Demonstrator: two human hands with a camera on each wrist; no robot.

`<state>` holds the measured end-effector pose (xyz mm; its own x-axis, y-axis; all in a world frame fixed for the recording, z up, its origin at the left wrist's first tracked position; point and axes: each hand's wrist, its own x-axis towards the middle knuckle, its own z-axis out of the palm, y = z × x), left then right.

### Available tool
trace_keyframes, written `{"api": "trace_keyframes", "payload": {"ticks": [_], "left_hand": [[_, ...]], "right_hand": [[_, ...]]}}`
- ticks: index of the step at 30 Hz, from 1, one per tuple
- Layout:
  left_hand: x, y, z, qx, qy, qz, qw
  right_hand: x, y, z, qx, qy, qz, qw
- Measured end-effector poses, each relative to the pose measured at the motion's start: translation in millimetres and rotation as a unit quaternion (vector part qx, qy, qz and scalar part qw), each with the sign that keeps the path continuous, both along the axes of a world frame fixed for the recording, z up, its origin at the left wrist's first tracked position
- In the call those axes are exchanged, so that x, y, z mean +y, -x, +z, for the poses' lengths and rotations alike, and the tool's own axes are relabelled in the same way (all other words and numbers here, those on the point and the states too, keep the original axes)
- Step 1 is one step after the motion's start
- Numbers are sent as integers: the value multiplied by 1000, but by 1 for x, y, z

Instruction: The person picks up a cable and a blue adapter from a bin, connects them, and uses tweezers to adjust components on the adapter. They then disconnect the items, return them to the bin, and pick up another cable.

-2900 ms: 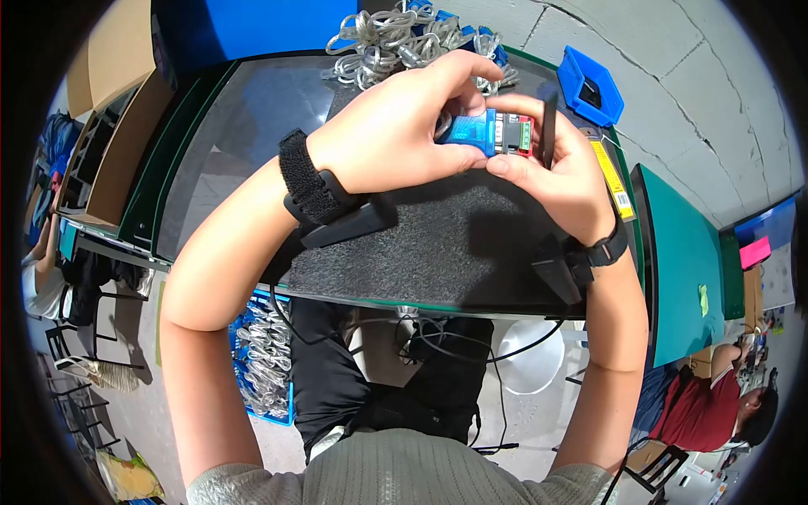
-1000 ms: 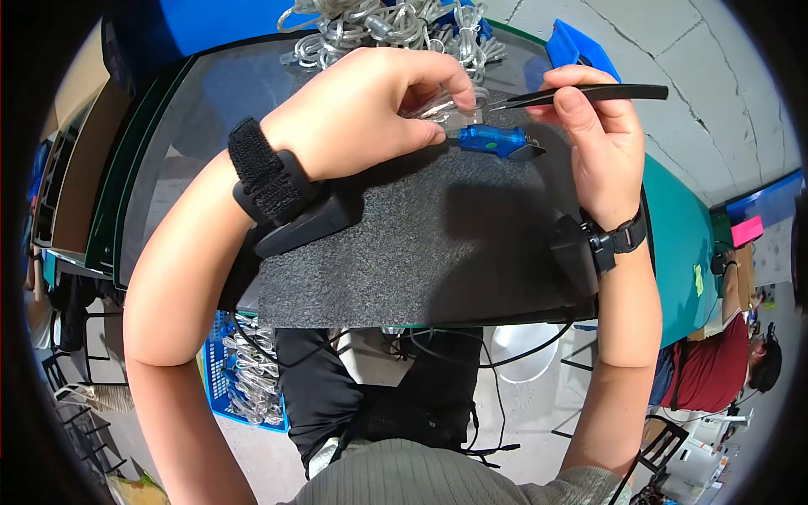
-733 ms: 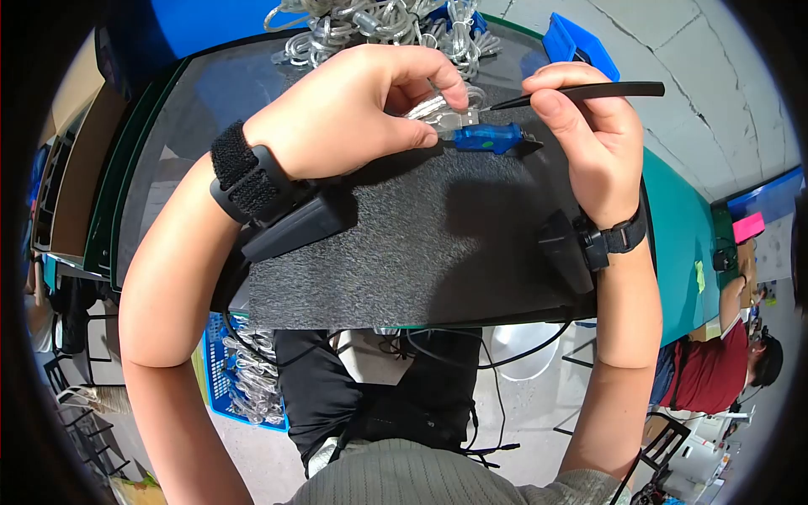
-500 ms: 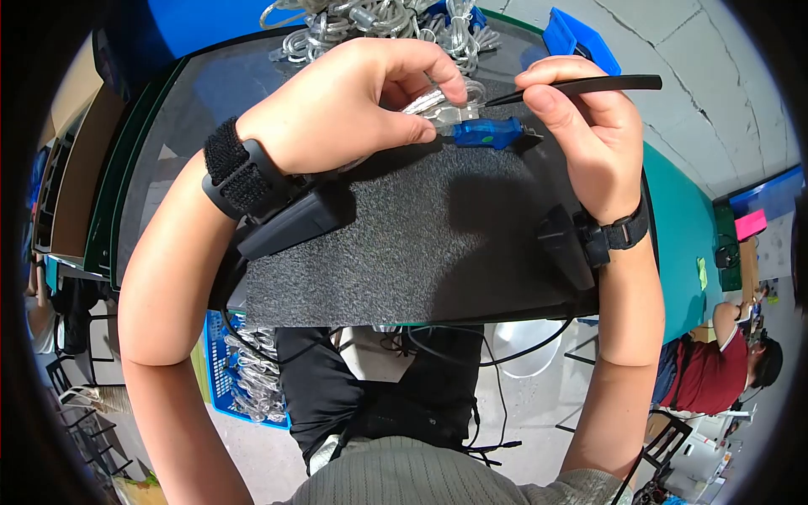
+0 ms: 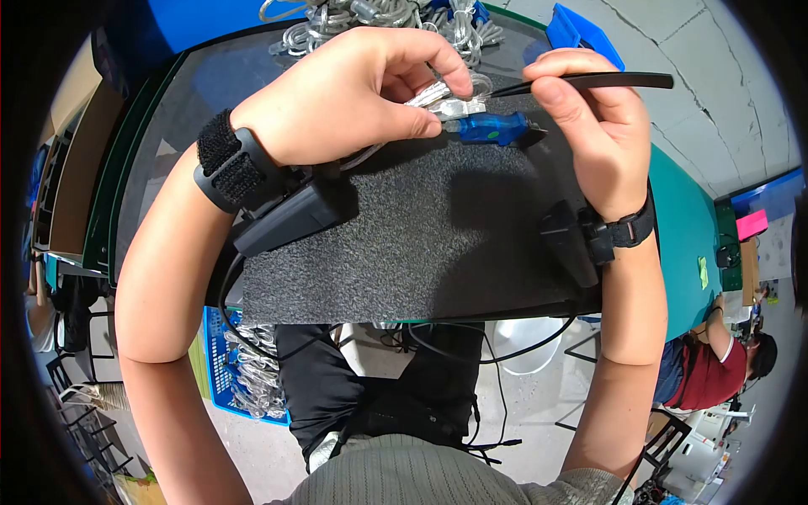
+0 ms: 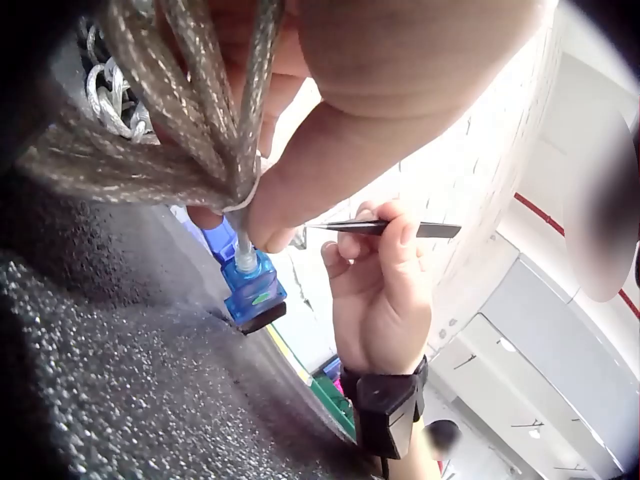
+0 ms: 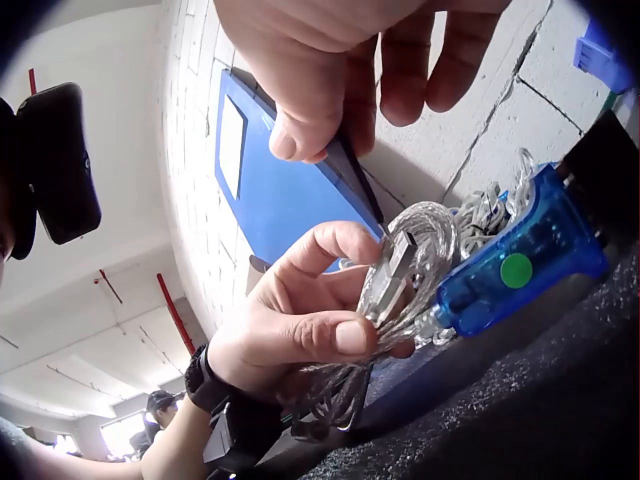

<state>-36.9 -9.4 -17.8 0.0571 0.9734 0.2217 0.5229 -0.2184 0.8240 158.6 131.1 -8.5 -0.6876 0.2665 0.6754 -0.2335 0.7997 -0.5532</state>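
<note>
My left hand [image 5: 353, 97] holds a coiled, clear-jacketed USB cable [image 7: 430, 225] between thumb and fingers. The cable's USB plug [image 7: 397, 262] sticks out past the fingertips, its metal end towards my other hand. Just below it, a translucent blue connector [image 5: 492, 128] with a green dot and a dark end piece points right, low over the black mat. My right hand [image 5: 602, 126] pinches black tweezers [image 5: 623, 81] between thumb and fingers. Their fine tips are right at the open end of the USB plug in the right wrist view.
More coiled cables [image 5: 379, 17] lie heaped at the back of the mat [image 5: 379, 227]. A small blue bin [image 5: 585, 35] stands at the back right. A blue basket [image 5: 220, 379] of cables sits below the table edge. Another person [image 5: 715, 370] is at far right.
Earlier both hands were at the blue connector with a red-and-green terminal piece at its end. Now the left hand grips the coil, and the tweezers, levelled in the right hand, have reached the USB plug.
</note>
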Motion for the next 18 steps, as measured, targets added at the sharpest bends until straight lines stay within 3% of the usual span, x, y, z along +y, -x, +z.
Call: {"api": "trace_keyframes", "payload": {"ticks": [18], "left_hand": [[1, 2, -1, -9, -2, -15, 1000]], "right_hand": [[0, -1, 1, -5, -17, 11, 1000]]}}
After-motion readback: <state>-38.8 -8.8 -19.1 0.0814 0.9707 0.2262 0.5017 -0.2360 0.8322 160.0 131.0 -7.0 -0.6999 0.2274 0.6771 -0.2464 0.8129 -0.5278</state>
